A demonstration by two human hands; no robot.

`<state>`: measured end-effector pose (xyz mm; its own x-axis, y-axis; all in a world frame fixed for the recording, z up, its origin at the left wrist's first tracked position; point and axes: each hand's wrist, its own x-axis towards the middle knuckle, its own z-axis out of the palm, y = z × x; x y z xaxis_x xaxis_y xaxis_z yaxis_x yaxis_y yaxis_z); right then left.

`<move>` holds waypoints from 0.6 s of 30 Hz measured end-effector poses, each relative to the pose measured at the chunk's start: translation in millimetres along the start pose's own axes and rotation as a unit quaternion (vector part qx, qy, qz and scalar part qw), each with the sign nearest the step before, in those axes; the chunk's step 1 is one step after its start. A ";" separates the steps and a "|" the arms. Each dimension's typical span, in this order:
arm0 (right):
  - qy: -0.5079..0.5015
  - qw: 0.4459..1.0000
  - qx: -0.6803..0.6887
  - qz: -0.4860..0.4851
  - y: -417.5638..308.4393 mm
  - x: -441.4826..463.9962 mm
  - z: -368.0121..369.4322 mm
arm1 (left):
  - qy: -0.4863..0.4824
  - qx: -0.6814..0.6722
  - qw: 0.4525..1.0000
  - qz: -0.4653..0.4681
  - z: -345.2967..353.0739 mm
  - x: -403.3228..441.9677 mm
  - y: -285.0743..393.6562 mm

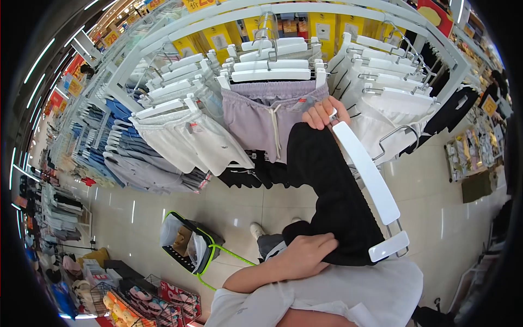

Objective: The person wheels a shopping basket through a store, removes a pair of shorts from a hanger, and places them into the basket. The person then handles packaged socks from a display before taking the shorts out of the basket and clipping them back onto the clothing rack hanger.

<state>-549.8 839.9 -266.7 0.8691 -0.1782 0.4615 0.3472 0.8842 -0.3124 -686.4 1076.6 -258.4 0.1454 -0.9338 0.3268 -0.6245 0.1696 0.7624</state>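
Observation:
Black shorts hang tilted from a white clip hanger, their gathered waistband running along it. At the hanger's upper end, my right hand is closed around the clip and the corner of the shorts; its forearm is hidden behind the fabric. Lower down, my left hand is closed on the black cloth, its fingertips bent into it near the waistband. Just beyond my right hand, lilac drawstring shorts hang on the rack.
White shorts and more white garments hang either side on the white metal rack. A black shopping basket with a green rim stands on the tiled floor, its green handle reaching toward me. Bins of packaged goods are at lower left.

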 end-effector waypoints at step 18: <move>0.362 0.742 -0.560 -0.060 -3.2 -29.7 40.9 | 0.542 -0.275 0.733 -0.305 -46.9 -103.5 -87.8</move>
<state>-591.2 860.0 -245.5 0.6282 -0.7714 0.1013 0.1602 0.0008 -0.9871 -610.6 1173.1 -333.0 0.9794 -0.1400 -0.1452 0.1721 0.2044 0.9636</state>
